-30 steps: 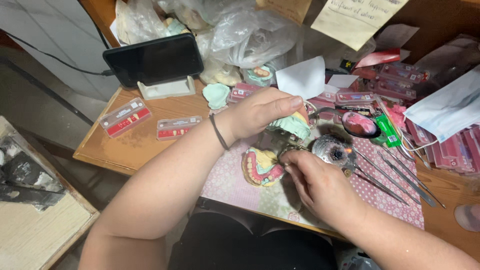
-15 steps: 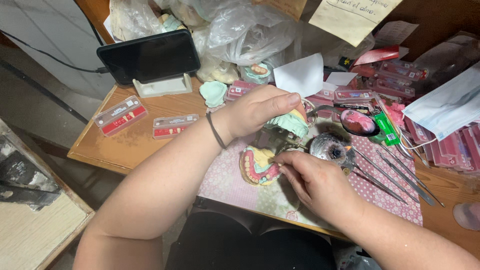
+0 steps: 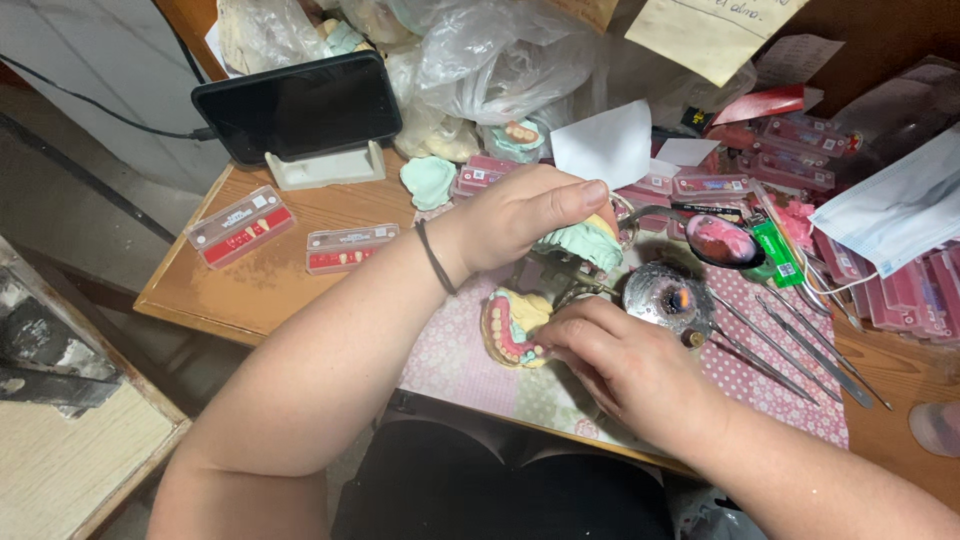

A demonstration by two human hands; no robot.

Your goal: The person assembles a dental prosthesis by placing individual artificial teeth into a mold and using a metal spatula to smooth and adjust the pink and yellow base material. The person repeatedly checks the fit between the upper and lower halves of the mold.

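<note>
Two dental models are in play: the yellow cast with pink wax and teeth [image 3: 512, 328] lies on the patterned mat [image 3: 460, 360], just under the right hand's fingertips. Right hand [image 3: 625, 368] pinches together at the cast's edge; whether it holds a fine tool there, I cannot tell. Above that grip, the left hand [image 3: 525, 215] clamps over the green upper cast [image 3: 585, 243] on its metal articulator. Beside the right knuckles sits a small burner with a lit flame [image 3: 668, 297], and metal instruments [image 3: 800, 345] fan out beyond. Risk, I'd judge: a slip of the wrist towards that flame, or soft wax distorting under pressure.
</note>
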